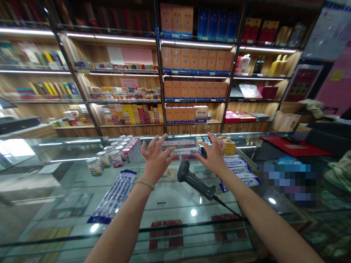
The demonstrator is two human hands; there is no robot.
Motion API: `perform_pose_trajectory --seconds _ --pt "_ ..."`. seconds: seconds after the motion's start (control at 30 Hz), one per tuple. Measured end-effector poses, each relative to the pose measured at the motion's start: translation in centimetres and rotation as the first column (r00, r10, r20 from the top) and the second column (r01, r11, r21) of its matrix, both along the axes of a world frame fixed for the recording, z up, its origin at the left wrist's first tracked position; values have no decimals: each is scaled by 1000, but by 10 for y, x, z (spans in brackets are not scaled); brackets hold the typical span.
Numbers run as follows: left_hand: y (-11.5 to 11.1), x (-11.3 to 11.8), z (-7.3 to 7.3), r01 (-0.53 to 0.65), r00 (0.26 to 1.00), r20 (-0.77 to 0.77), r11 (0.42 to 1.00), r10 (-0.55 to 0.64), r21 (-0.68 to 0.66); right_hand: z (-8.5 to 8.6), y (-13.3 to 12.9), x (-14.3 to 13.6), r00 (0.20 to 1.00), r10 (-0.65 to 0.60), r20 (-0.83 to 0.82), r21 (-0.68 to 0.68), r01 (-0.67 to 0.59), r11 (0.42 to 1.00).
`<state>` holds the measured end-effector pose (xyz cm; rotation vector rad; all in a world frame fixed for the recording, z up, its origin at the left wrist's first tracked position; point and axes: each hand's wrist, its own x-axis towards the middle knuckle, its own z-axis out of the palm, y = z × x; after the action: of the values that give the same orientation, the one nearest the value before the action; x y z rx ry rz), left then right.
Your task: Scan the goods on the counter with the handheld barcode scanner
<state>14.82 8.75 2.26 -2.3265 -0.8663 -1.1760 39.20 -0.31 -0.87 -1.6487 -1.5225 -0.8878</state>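
My left hand, with a band at its wrist, hovers over the glass counter, fingers spread and thumb near one end of a small clear-wrapped packet. My right hand is at the packet's other end, fingers apart and slightly curved. Whether either hand touches the packet cannot be made out. Between my forearms lies a black barcode scanner with its cable running to the lower right. Blue-and-white long packets lie left of my left wrist; similar ones lie beyond my right forearm.
Jars and small bottles stand in rows at the left. Yellow boxes are stacked behind my right hand. A red mat lies at the right. Shelves of boxed goods line the wall behind the counter.
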Motion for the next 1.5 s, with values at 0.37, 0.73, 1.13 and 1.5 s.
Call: perform_pose_trajectory --seconds 0.37,0.73,1.13,1.5 --pt "8 -8 -1 -8 999 45 998 11 -57 0 12 4 993 9 -120 -54 -16 998" --pt "19 -16 -9 -38 997 61 996 43 -78 18 15 -9 997 -61 -51 -189 50 981" --pt "26 -21 -18 -51 985 157 990 72 -131 8 -42 -61 991 -73 115 -324 106 940" --pt "28 -23 -23 -37 985 156 981 68 -191 -14 -52 -87 986 -111 127 -446 157 881"
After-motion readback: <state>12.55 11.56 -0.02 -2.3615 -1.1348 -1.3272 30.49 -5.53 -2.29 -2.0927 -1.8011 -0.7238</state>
